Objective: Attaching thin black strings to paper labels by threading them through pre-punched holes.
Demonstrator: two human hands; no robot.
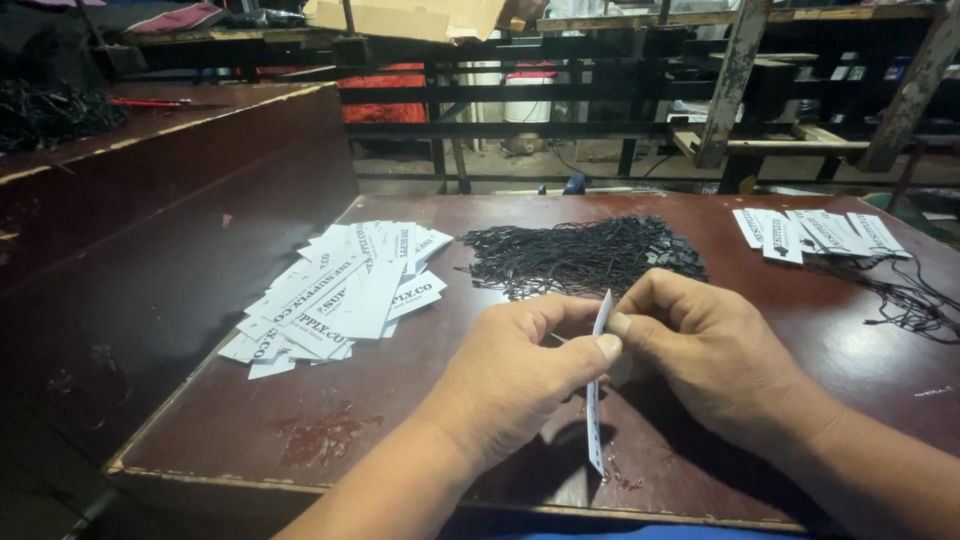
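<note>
Left hand (520,375) and right hand (700,350) fingers both pinch white paper tag (596,400) edge-on above counter (400,400); black string pile (575,255) beyond.

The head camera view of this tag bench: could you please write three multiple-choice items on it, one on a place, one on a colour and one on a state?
1. Where is the big pile of white tags?
A. left of the hands
B. on the floor
C. under the strings

2. What colour is the heap of strings?
A. red
B. black
C. yellow

3. How is the single tag held?
A. flat on the table
B. folded double
C. edge-on, pinched by left hand and right hand

Answers: 1 A, it lies on the table's left; 2 B, dark threads; 3 C, fingers of both hands meet at its top.
</note>
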